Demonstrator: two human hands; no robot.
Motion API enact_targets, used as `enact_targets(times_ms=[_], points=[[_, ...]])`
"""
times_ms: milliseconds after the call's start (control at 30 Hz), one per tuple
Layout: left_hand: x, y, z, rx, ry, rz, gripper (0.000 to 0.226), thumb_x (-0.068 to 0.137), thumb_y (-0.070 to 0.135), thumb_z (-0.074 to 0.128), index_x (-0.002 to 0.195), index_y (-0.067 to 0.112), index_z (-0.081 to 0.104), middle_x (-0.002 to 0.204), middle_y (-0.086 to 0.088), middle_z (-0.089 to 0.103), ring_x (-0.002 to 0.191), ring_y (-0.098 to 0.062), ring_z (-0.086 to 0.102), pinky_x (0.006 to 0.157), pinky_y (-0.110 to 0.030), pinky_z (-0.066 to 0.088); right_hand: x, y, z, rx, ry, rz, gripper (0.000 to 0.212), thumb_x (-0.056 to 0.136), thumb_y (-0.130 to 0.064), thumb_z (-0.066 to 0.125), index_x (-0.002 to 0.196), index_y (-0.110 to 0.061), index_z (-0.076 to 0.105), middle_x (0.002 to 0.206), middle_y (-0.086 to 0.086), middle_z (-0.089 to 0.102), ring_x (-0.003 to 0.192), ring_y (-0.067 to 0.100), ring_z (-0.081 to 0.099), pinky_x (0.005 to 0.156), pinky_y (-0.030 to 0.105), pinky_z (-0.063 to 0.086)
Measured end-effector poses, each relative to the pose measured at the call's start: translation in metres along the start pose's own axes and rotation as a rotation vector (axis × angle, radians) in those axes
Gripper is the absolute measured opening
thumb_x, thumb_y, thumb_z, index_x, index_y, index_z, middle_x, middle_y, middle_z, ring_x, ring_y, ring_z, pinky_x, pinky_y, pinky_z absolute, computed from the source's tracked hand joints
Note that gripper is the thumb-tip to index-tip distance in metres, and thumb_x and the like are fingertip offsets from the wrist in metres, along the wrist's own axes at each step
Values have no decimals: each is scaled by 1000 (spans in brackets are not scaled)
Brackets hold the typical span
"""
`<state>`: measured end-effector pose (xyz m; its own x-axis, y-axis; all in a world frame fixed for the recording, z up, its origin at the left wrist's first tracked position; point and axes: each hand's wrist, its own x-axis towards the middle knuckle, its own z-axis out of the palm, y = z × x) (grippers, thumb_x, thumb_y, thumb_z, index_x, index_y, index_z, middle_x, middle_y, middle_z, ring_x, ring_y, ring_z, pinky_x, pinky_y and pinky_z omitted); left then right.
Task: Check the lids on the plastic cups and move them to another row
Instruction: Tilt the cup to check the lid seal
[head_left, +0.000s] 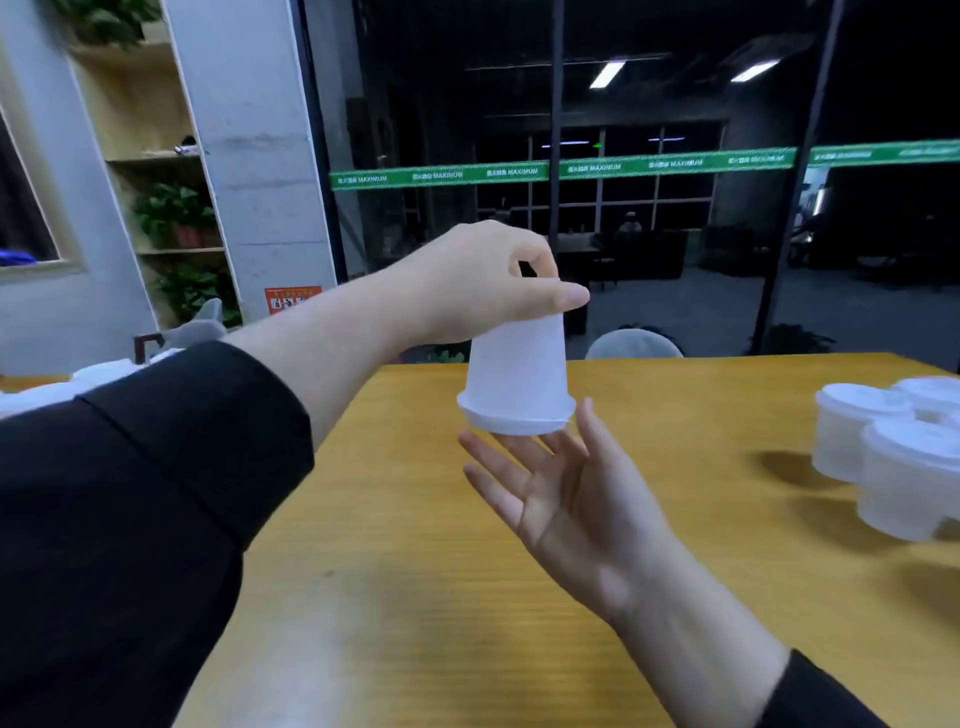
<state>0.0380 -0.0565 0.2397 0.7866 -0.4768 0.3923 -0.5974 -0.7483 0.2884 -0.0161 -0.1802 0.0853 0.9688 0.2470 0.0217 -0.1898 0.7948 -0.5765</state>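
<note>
A translucent white plastic cup (515, 374) hangs upside down above the yellow table (415, 597), its lid (514, 420) facing down. My left hand (483, 280) grips the cup's base from above with thumb and fingers curled round it. My right hand (561, 499) lies palm up just under the lid, fingers straight, the fingertips touching or nearly touching the lid. More lidded cups (893, 457) stand upright in a group at the table's right edge.
Further white cups (98, 374) show at the far left behind my left sleeve. A grey chair back (634, 345) stands beyond the table's far edge. Shelves with plants and a glass wall lie behind.
</note>
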Motion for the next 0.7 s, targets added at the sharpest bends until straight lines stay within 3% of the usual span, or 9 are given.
enact_targets(times_ms=[200,367,500,600,700], points=[[-27,46,-1,48,-62,53,39,91,65,62,102,29,73,96,13,69,90,-9,66,80,-33,55,-45,8,-6,50,-9,-36,54,107,-52,40,141,-13,57,133,22,66,121,43,65,90,45,61],[-44,63,18,-53,30,59,39,92,63,63,100,26,71,84,11,65,80,-8,61,64,-30,44,-83,1,-11,45,18,-46,63,101,-59,48,142,-11,56,135,28,63,119,48,64,86,49,62],[-50,66,54,-269,169,22,34,92,61,64,102,29,66,90,8,66,79,-12,61,63,-32,45,-103,-23,-14,5,110,-115,65,95,-62,58,139,-15,59,135,30,60,112,48,68,78,50,63],[-57,67,95,-514,207,-39,30,93,58,66,110,34,63,102,5,67,85,-18,66,64,-30,57,-109,-53,-27,-80,276,-225,48,95,-47,68,127,-12,64,132,24,59,111,46,68,81,53,63],[-65,72,141,-751,142,-158,28,96,40,70,122,30,65,115,6,69,100,-16,69,81,-34,60,-110,-78,-49,-339,416,-331,30,99,-38,65,121,-16,64,124,15,65,113,37,67,86,52,62]])
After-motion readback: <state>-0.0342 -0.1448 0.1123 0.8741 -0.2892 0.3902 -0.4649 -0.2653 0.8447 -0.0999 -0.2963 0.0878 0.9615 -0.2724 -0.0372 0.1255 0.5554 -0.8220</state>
